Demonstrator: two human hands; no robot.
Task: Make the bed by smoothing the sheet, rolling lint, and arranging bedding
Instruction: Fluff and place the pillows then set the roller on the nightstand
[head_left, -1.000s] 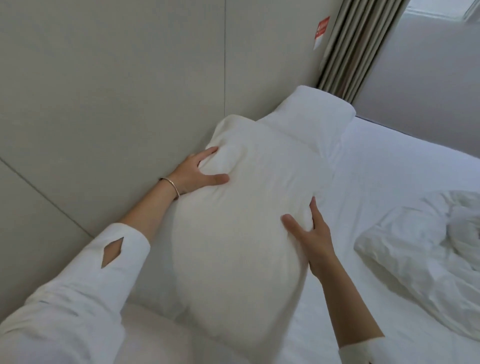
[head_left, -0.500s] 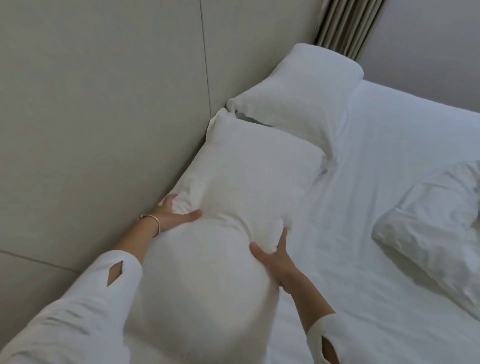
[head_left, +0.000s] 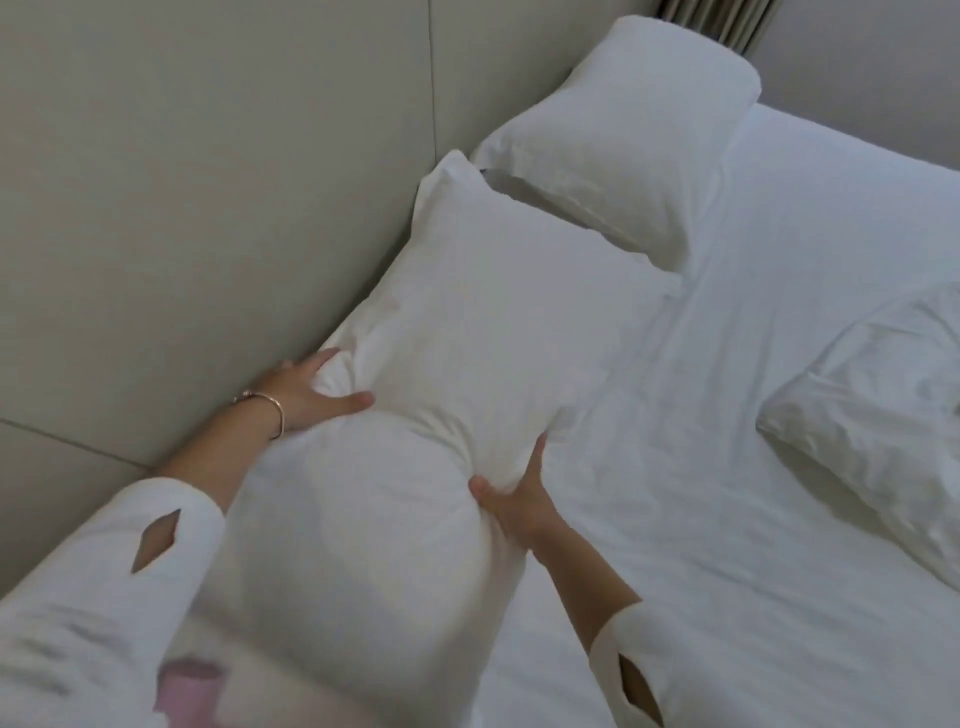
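Note:
A long white pillow (head_left: 467, 322) lies along the padded headboard, its far end resting on the white sheet (head_left: 753, 493). My left hand (head_left: 306, 395) grips its side nearest the headboard, and my right hand (head_left: 514, 499) pinches its side nearest the open mattress, so the pillow is squeezed at its middle. Its near half bulges toward me between my white sleeves. A second white pillow (head_left: 623, 135) rests at the head of the bed beyond the first, touching its far corner.
A beige padded headboard (head_left: 208, 182) runs along the left. A crumpled white duvet (head_left: 878, 415) lies on the sheet at the right. Curtain folds (head_left: 727, 21) hang in the far corner. Something pink and blurred (head_left: 192, 691) shows at the bottom left.
The pillow has come down from upright against the headboard to lying flat. Both hands slid toward its middle while gripping it. The view tilted down.

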